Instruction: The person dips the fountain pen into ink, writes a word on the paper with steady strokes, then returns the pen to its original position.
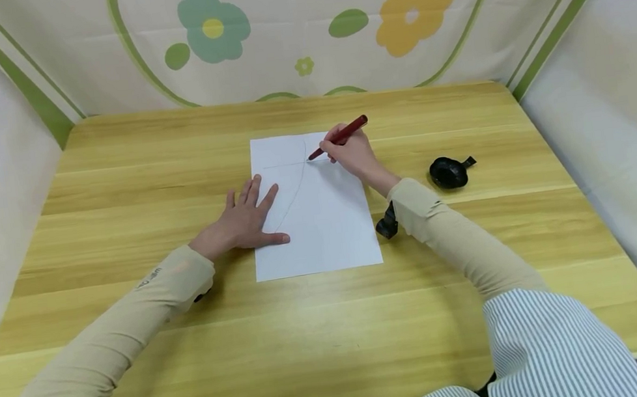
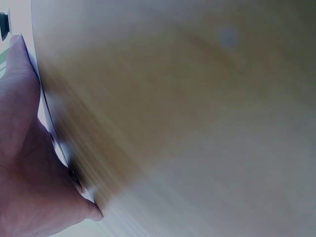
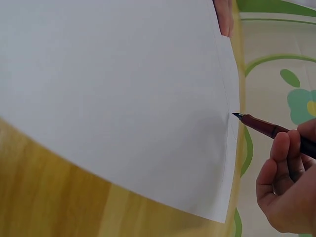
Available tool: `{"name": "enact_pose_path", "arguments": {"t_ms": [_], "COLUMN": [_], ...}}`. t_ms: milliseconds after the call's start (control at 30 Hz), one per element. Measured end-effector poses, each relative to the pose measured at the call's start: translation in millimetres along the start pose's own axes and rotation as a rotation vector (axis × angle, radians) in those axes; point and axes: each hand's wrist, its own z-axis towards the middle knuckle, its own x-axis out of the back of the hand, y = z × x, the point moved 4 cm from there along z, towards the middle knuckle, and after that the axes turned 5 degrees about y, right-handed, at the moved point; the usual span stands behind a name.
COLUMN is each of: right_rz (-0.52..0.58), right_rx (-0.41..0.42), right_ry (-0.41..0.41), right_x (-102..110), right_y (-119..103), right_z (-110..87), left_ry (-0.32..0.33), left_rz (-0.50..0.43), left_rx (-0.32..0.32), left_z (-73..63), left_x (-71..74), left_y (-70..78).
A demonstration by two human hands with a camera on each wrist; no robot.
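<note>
A white sheet of paper (image 1: 328, 230) lies on the wooden table, with a thin horizontal line and a long curved line crossing near its top. My right hand (image 1: 355, 154) pinches a dark red fountain pen (image 1: 349, 131), its nib at the paper close to where the lines meet. In the right wrist view the pen's metal nib (image 3: 237, 115) shows right at a drawn line. My left hand (image 1: 243, 223) rests with spread fingers on the sheet's left edge, thumb (image 2: 91, 211) out to the side; it holds nothing.
To the right of the sheet sits a small black dish-like object (image 1: 449, 173) with a short tab. A black wrist camera (image 1: 387, 222) hangs under the right sleeve. Flower-printed cloth (image 1: 288, 38) stands behind the wooden table (image 1: 312, 350).
</note>
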Motion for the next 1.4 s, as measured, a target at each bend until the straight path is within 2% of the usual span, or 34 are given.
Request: {"name": "enact_pose_path", "arguments": {"t_ms": [400, 1400], "right_rz": [0.015, 0.016], "right_rx": [-0.003, 0.001], "right_ry": [0.002, 0.014], "right_x": [0.2, -2.8], "right_y": [3.8, 6.9], "right_z": [-1.3, -9.3], "left_ry": [-0.004, -0.007], "left_rz": [-0.008, -0.009], "left_rx": [0.003, 0.004], "left_z": [0.8, -1.3], "left_x": [3.5, 2.0], "left_y": [1.8, -1.2]}}
